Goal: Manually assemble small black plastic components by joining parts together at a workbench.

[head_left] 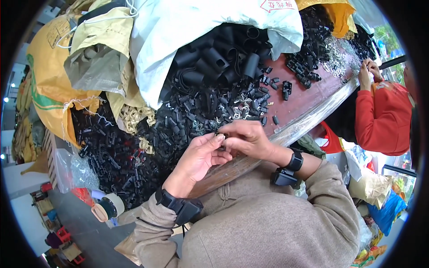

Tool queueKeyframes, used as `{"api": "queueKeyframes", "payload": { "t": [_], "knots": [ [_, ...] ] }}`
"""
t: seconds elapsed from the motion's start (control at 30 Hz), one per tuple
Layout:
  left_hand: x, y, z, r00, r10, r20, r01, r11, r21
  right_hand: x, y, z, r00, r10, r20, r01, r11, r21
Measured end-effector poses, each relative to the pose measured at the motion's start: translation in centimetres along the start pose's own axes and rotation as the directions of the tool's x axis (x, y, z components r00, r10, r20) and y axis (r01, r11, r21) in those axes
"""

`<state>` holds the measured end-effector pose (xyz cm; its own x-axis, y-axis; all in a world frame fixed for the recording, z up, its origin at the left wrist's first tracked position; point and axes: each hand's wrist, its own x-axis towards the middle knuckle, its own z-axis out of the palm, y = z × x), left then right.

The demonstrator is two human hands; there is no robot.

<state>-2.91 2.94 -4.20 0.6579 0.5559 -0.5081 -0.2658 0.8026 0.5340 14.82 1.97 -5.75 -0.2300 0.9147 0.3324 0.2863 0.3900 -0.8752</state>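
My left hand [196, 156] and my right hand [248, 139] meet over the near edge of the table. The thumbs and forefingers of both pinch one small dark part [218, 134], mostly covered by the fingertips, so its shape cannot be made out. Just beyond the hands spreads a heap of small black plastic pieces [175, 120]. Shiny metal clips [241, 109] lie among the pieces, close to my right hand. Black tube-shaped shells [214, 60] spill from the mouth of a white woven sack [156, 44] behind the heap.
Yellow sacks [51, 67] stand at the left, with brass-coloured pieces [134, 117] nearby. A spool [108, 207] sits at the table's left end. Assembled black parts [301, 71] and silver pieces [334, 58] lie on the reddish tabletop [292, 107]. Another person in a red top [384, 118] works at the right.
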Motion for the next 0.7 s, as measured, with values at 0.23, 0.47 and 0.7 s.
{"api": "queueKeyframes", "payload": {
  "t": [0.23,0.47,0.7],
  "knots": [
    [-0.1,1.0,-1.4,0.994,0.088,-0.058,-0.079,0.987,0.138,4.7,4.1,-7.3,0.953,-0.283,-0.104,0.108,0.644,-0.757],
    [0.0,0.4,-1.0,0.962,0.237,-0.134,-0.193,0.942,0.276,7.9,4.8,-8.0,0.956,-0.215,0.198,0.282,0.504,-0.817],
    [-1.6,1.2,-2.4,0.950,0.272,-0.154,-0.240,0.951,0.197,7.0,4.8,-9.0,0.968,-0.167,0.188,0.239,0.841,-0.486]
  ]
}}
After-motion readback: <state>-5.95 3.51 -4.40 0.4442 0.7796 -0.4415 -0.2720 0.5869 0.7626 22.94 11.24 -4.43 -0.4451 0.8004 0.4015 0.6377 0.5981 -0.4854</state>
